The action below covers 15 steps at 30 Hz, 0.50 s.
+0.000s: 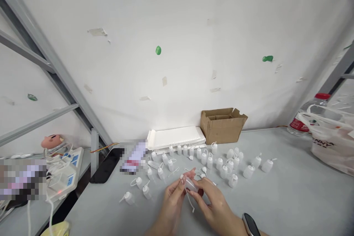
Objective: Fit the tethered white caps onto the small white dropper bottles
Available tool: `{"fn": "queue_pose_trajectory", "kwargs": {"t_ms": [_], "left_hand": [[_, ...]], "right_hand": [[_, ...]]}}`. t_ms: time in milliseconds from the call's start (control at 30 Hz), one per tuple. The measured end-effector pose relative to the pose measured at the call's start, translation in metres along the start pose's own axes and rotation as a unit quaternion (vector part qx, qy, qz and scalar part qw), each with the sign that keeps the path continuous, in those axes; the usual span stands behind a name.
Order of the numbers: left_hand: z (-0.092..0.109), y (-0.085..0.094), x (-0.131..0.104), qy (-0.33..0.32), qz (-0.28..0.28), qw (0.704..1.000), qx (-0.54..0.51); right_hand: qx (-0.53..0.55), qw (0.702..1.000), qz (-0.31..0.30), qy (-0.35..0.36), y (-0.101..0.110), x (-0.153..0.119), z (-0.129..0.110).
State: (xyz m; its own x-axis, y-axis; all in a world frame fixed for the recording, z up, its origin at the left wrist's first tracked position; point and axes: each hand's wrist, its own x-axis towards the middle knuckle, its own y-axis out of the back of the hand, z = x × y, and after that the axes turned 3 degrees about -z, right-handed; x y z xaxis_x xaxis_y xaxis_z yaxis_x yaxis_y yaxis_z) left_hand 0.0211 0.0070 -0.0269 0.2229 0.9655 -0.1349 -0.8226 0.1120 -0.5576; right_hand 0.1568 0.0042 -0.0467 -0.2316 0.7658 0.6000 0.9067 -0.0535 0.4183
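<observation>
Near the front middle of the grey table, my left hand (174, 195) and my right hand (211, 199) are closed together around one small translucent white bottle (190, 184). A thin white strap (189, 200) dangles from it toward the table. Fingers cover both ends of the bottle. Beyond my hands, several similar small bottles stand in loose groups, among them one at the left (128, 198) and one at the right (249, 171). Small white caps with straps (204, 171) lie just behind my hands.
An open cardboard box (224, 131) and a stack of white padded envelopes (177, 138) sit against the wall. At the left are a black phone (106, 166) and a power strip (66, 177). A plastic bag (332, 140) and large water bottle (300, 121) occupy the right.
</observation>
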Motion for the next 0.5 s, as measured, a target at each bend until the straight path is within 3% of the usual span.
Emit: {"fn": "queue_pose_trajectory", "kwargs": {"t_ms": [100,200,333,500], "left_hand": [[0.003,0.001,0.002,0.001,0.016,1.0,0.024],[0.008,0.002,0.004,0.007,0.011,1.0,0.023],[0.015,0.003,0.005,0.023,0.007,1.0,0.014],[0.012,0.003,0.007,0.025,0.047,0.999,-0.002]], "right_hand": [[0.142,0.972,-0.054,-0.179,0.001,0.009,-0.003],[0.338,0.887,-0.105,-0.297,0.002,0.019,-0.003],[0.493,0.793,-0.128,-0.335,0.001,0.022,-0.004],[0.547,0.747,-0.131,-0.354,0.002,0.02,-0.003]]}}
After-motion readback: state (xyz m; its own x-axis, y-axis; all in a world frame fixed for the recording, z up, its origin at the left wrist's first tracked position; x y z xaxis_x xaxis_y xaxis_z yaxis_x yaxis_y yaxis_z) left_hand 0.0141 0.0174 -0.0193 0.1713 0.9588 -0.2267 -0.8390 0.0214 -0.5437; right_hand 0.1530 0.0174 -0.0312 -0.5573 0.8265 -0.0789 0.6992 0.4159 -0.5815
